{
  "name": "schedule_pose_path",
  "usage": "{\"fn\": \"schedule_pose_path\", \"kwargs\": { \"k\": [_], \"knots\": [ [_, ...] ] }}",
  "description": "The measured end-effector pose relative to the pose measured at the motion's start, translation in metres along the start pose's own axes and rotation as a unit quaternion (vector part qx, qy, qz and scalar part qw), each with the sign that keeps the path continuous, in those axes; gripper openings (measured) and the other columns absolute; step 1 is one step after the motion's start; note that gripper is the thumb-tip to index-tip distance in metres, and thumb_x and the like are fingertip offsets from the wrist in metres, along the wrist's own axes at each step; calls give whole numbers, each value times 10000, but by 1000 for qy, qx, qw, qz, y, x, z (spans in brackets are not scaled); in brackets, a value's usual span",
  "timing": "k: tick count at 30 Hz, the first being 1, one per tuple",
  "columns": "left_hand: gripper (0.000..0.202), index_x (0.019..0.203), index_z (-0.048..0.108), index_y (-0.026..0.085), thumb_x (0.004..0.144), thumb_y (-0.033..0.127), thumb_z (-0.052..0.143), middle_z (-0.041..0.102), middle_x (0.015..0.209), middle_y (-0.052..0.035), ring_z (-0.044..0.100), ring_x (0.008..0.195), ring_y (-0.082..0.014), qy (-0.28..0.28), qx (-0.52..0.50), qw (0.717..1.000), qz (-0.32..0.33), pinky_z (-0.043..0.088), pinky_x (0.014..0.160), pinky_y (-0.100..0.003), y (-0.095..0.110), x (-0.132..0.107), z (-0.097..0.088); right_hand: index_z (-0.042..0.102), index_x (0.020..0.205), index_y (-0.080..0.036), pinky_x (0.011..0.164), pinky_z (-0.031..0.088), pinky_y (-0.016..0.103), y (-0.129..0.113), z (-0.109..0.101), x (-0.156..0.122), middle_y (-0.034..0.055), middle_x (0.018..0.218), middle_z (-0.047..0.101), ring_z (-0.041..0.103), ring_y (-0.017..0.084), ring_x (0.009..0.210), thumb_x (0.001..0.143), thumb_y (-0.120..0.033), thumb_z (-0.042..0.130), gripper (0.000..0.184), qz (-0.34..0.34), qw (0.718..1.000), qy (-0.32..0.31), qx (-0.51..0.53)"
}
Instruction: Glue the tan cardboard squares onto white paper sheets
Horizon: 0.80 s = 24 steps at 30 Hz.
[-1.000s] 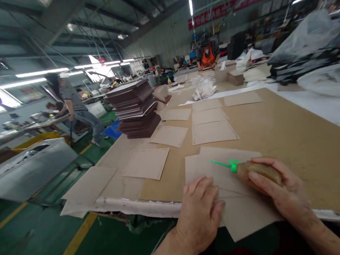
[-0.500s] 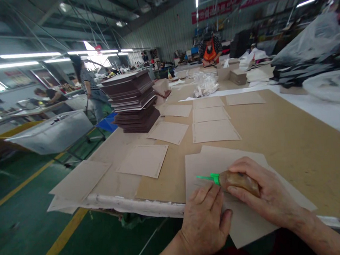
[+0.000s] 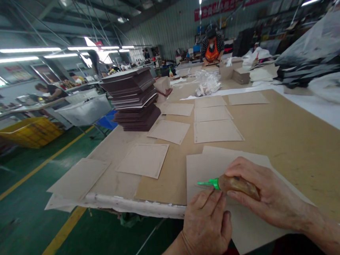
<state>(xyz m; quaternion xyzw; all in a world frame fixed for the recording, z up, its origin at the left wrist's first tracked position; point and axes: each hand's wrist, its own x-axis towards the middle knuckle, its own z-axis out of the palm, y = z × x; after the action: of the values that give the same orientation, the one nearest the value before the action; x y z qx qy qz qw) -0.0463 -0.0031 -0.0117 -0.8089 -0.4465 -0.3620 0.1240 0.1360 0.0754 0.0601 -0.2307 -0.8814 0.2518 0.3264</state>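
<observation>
My right hand (image 3: 263,192) is wrapped round a squeeze glue bottle (image 3: 237,185) with a brownish body and a thin green nozzle. The nozzle points left and slopes down close to the surface of a beige card sheet (image 3: 196,171); whether its tip touches cannot be made out. Flat on the near part of that sheet rests my left hand (image 3: 206,225), fingers stretched out and lying side by side just below the nozzle. More beige sheets (image 3: 234,151) lie fanned out underneath, partly covered by my hands.
Separate beige cards (image 3: 143,160) are laid out across the brown tabletop (image 3: 293,140). A tall stack of dark-brown boards (image 3: 134,101) stands at the left. Crumpled clear plastic (image 3: 207,82) lies farther back. Beyond the table are a white cart (image 3: 85,110), a yellow bin (image 3: 33,133) and a person in an orange apron (image 3: 211,50).
The bottle's nozzle tip has dipped slightly lower toward the sheet. My left hand stays in place. In the background, the white cart has rolled away to the right, uncovering the yellow bin.
</observation>
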Motion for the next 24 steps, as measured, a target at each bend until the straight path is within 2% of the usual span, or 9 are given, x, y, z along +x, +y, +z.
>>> {"fn": "schedule_pose_path", "kwargs": {
  "k": [4,12,24],
  "knots": [
    [342,1110,668,86,811,190,540,724,1129,-113,654,1070,-263,-6,-2,1000,-2,576,906,-392,0,0,0,518,1072,-220,729,450,329,0,-3,4,37,987,531,533,187,871,948,-179,540,132,-16,999,-21,-32],
    [355,1112,667,78,802,195,539,708,1171,-125,648,1084,-265,-22,-3,1000,-1,582,905,-395,-1,2,-3,526,1055,-207,695,442,333,-1,-5,16,42,948,531,524,194,822,936,-157,528,129,-32,993,-10,-115],
    [342,1091,673,95,784,172,544,718,1138,-121,658,1047,-263,-17,-2,1000,-4,589,887,-403,0,1,-2,545,987,-211,697,448,351,22,-6,23,46,937,555,538,210,797,928,-234,543,64,11,985,16,-169]
  ]
}}
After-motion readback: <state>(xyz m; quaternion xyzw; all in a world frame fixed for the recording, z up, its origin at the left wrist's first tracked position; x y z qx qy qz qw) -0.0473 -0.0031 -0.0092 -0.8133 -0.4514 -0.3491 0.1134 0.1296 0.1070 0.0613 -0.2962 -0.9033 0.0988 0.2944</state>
